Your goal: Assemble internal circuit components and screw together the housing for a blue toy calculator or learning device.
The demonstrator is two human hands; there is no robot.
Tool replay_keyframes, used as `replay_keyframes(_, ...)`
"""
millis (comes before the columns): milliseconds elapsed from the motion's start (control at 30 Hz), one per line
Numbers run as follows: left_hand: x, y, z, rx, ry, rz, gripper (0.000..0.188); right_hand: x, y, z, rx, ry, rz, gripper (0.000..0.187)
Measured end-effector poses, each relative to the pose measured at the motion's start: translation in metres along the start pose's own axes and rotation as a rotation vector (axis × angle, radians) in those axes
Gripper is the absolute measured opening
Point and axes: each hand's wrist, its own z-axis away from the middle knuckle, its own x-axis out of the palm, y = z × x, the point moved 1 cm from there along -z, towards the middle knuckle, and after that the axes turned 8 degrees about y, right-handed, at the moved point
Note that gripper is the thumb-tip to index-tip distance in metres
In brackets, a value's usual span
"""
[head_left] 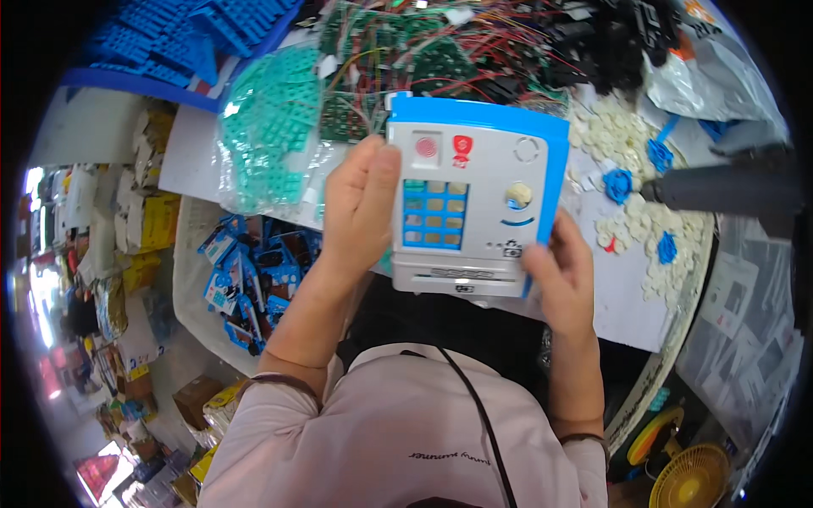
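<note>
Between my two hands, above the table's near edge, is a white plastic panel with blue sides [495, 224], which looks like the front of a toy money box. A grid of square openings, a round hole and a slot strip show on its face. My left hand [360, 203] grips its left side, thumb pressed along the edge. At the lower right corner my right hand [566, 275] clasps it, thumb on the front and fingers behind. The fingers behind the panel are partly hidden.
Green keypads [275, 127] in clear plastic, circuit boards with wires [423, 55] and cream round pieces [622, 127] cover the table. A dark cylindrical tool [720, 186] juts in from the right. Left, a white bin [188, 271] holds blue panels; blue parts [169, 42] fill a tray.
</note>
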Motion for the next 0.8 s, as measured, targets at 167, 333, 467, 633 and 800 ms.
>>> replay_keyframes(167,0.013,0.003,0.012,0.145,-0.013,-0.087,0.033,0.001,0.010,-0.017,-0.206,0.117,-0.021,0.025)
replay_keyframes(333,0.005,0.000,0.007,0.006,-0.075,-0.217,0.032,0.002,0.007,-0.021,-0.185,0.232,-0.036,0.027)
replay_keyframes(467,0.000,-0.008,0.034,0.027,-0.075,-0.320,0.032,0.003,0.007,-0.024,-0.124,0.275,-0.025,0.028)
replay_keyframes(633,-0.002,-0.016,0.035,0.076,-0.063,-0.343,0.033,0.006,0.017,-0.026,-0.060,0.284,-0.077,0.027)
replay_keyframes(800,0.000,-0.018,0.028,0.024,-0.013,-0.225,0.035,0.003,0.005,-0.020,-0.008,0.174,-0.097,0.038)
